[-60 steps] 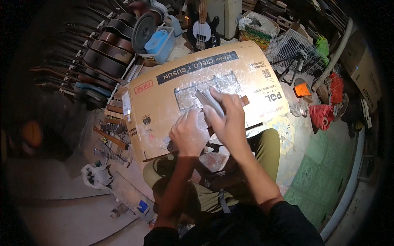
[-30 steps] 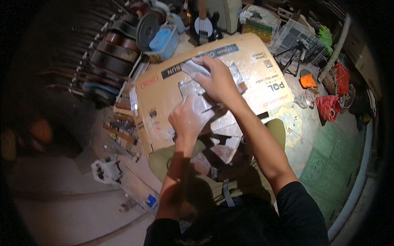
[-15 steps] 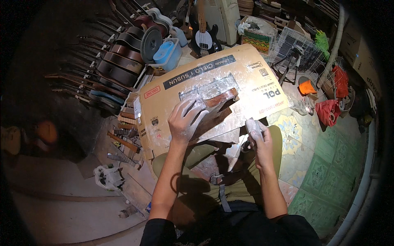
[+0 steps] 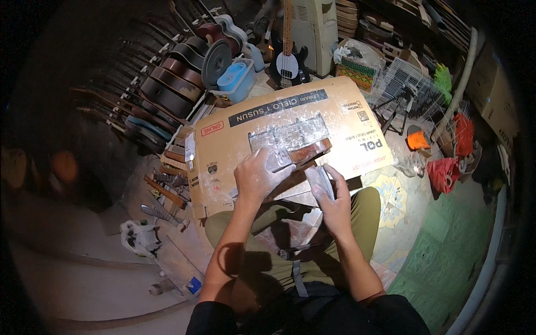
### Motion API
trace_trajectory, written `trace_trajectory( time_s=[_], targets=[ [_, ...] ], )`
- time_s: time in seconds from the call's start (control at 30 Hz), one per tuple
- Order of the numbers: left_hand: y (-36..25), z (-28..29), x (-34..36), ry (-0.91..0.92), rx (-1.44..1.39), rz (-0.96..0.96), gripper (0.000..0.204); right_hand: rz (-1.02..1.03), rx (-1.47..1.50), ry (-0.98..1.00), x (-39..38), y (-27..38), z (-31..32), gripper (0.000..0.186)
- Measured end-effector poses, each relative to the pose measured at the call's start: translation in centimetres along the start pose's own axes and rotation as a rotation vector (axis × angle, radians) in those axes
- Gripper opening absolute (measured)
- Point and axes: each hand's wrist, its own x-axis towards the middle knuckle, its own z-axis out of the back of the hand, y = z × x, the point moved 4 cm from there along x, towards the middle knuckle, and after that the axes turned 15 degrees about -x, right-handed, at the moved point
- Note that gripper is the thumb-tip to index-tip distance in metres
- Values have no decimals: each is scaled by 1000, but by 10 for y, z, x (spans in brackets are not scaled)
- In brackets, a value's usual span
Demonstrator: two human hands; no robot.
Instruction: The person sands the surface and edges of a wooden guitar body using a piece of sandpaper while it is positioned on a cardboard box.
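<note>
My left hand (image 4: 255, 177), dusted with pale powder, is closed round a brown wooden piece (image 4: 310, 152) held over the cardboard sheet (image 4: 340, 120). The wood's reddish-brown end sticks out to the right of my fingers; its underside is in shadow, and its full shape is hidden. My right hand (image 4: 336, 205) grips a grey, dusty sanding block (image 4: 320, 181) between thumb and fingers. The block is tilted just below the right end of the wood; whether they touch, I cannot tell. White dust coats the middle of the cardboard.
Several guitars (image 4: 167, 84) stand in a row at the far left, near a tub (image 4: 245, 84). A black electric guitar (image 4: 287, 67) stands at the back. Wood pieces (image 4: 164, 190) lie left of the cardboard. A wire cage (image 4: 405, 84) and a red bag (image 4: 443, 174) are at right.
My right hand has moved up and left with the sanding block, from over my thigh to close by the wood. My left hand keeps its hold; the whole view has shifted slightly.
</note>
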Motion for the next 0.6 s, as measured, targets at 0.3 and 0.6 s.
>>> trace_trajectory(
  time_s=[0.3, 0.6],
  targets=[
    [9, -2, -3, -15, -112, 54, 28, 437, -468, 10, 27, 60, -32, 51],
    [11, -6, -1, -138, -155, 94, 22, 491, -530, 13, 48, 77, -47, 46]
  ],
)
